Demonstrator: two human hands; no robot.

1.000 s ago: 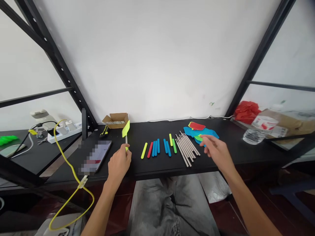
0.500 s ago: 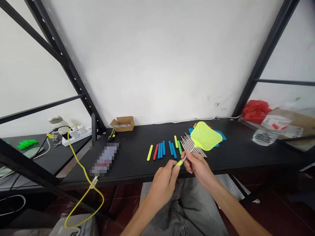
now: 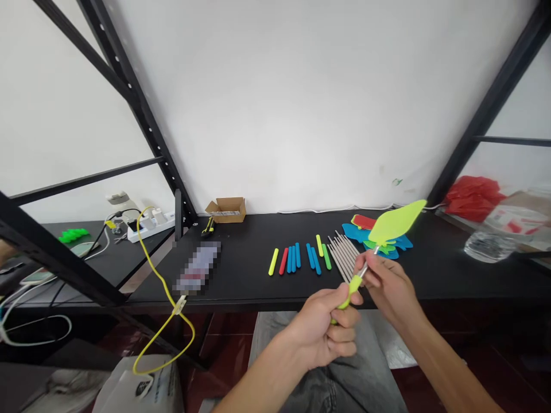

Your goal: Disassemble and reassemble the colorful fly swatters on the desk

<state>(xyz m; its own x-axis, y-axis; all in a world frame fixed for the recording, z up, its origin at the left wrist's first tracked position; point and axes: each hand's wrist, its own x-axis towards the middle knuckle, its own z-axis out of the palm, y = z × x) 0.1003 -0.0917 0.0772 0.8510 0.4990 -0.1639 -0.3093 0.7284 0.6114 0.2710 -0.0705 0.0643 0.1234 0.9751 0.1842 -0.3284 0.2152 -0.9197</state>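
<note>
Your yellow fly swatter (image 3: pixel 396 223) is held up between your two hands at the near edge of the worktop (image 3: pixel 245 281), its head pointing to about one o'clock and its grip to seven. Your left hand (image 3: pixel 322 330) is curled around the yellow grip; your right hand (image 3: pixel 390 281) pinches the metal shaft between thumb and fingers, just below the head. Reading the clock from the shaft, a pile of blue swatter heads (image 3: pixel 355 233) with a red head (image 3: pixel 364 222) on it lies at twelve. Metal rods (image 3: pixel 340 255) fan out at ten. Past them, at nine, you have loose blue handles (image 3: pixel 297 255), with yellow, red and green ones among them. Farther out sit a phone (image 3: pixel 200 264) at nine, an open carton (image 3: pixel 228 217) at ten and a bottle (image 3: pixel 491 246) at three.
</note>
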